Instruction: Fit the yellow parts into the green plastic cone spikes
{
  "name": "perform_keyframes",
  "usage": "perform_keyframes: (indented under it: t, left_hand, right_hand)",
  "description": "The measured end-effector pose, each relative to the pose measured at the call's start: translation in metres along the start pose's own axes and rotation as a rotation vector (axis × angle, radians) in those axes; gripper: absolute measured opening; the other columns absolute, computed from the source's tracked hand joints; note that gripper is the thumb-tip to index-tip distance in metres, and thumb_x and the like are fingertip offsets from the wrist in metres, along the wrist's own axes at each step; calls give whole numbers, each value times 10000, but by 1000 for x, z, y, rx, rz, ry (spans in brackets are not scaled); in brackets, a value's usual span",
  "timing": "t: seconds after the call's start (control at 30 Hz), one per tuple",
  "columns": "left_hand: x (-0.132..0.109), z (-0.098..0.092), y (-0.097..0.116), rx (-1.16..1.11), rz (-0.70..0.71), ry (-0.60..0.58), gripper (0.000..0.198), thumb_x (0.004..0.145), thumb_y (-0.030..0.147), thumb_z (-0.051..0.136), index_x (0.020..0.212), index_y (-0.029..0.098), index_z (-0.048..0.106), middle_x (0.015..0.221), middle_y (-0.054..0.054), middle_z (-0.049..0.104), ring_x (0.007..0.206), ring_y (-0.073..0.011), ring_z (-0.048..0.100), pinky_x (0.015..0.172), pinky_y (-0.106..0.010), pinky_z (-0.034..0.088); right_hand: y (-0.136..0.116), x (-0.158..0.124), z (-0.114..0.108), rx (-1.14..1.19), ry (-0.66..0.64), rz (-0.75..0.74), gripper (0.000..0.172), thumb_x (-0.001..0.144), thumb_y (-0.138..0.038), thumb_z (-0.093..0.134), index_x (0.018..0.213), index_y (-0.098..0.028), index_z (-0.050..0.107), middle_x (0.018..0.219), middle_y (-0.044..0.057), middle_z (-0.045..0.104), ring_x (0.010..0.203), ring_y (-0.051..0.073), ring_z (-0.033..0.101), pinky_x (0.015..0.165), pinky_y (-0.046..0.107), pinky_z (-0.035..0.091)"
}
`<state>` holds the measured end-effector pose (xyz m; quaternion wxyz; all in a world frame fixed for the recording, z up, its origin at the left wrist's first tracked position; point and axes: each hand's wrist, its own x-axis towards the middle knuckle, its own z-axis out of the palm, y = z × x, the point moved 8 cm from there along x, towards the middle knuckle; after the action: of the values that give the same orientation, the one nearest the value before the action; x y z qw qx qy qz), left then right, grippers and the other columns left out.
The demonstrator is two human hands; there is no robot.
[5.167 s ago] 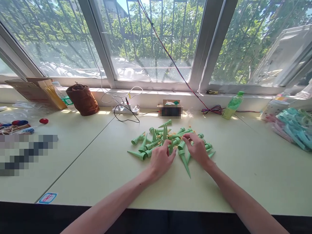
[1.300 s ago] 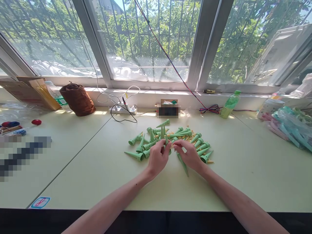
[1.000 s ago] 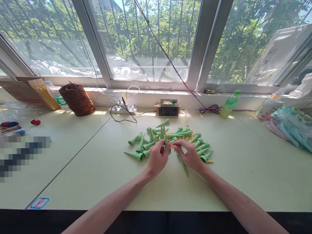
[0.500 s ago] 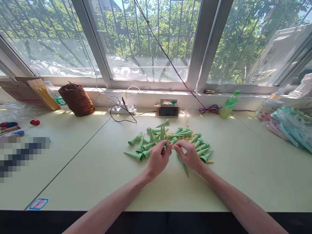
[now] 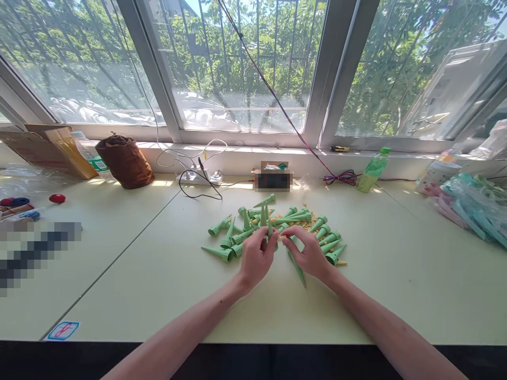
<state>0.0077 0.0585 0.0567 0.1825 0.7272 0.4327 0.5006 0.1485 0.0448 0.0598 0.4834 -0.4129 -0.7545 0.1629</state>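
Observation:
My left hand (image 5: 254, 258) is closed around a green plastic watering spike (image 5: 270, 229), its tapered tip pointing up. Close beside it, my right hand (image 5: 311, 254) pinches a small pale-yellow piece (image 5: 280, 237) against the held spike's side; fingers partly cover where they meet. More green spikes (image 5: 242, 237) lie in a loose heap behind and around both hands, a few of them standing tip up. One spike (image 5: 300, 273) pokes out below my right hand toward me. Small yellow pieces (image 5: 314, 216) are scattered among the heap.
Along the windowsill side stand a brown cloth bag (image 5: 124, 161), a power strip (image 5: 198, 177) with cables, a small blurred box (image 5: 273, 179) and a green bottle (image 5: 373, 170). Plastic bags (image 5: 477, 203) lie at the right. A red ball (image 5: 57, 198) rests on the left.
The spike in my left hand tilts slightly to the left. My right fingers have shifted a little around the yellow piece; the heap looks the same.

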Motion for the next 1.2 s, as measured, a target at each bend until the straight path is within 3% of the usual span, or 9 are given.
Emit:
perform_keyframes:
  t: [0.4, 0.7, 1.2]
  left_hand:
    - [0, 1, 7, 4, 32, -25, 255, 952, 374, 494, 812, 185, 593, 529, 68, 365, 456, -82, 338, 486, -210, 297]
    - [0, 0, 0, 14, 7, 6, 252, 951, 380, 495, 829, 186, 600, 543, 61, 400, 459, -81, 363, 474, -208, 307]
    - [0, 2, 5, -13, 29, -36, 258, 946, 377, 509, 784, 185, 569, 511, 76, 323, 443, -78, 312, 478, -209, 278]
  right_hand:
    - [3, 2, 0, -79, 28, 6, 332, 996, -371, 451, 736, -205, 577, 679, 12, 612, 656, 158, 530, 690, 300, 435]
    - [-1, 0, 2, -34, -9, -11, 142, 963, -314, 523, 964, -218, 628, 884, 46, 693, 817, 198, 620, 803, 348, 464]
    - [7, 1, 5, -65, -24, 25, 347, 997, -388, 439, 742, -204, 585, 683, 10, 613, 647, 152, 538, 651, 280, 429]
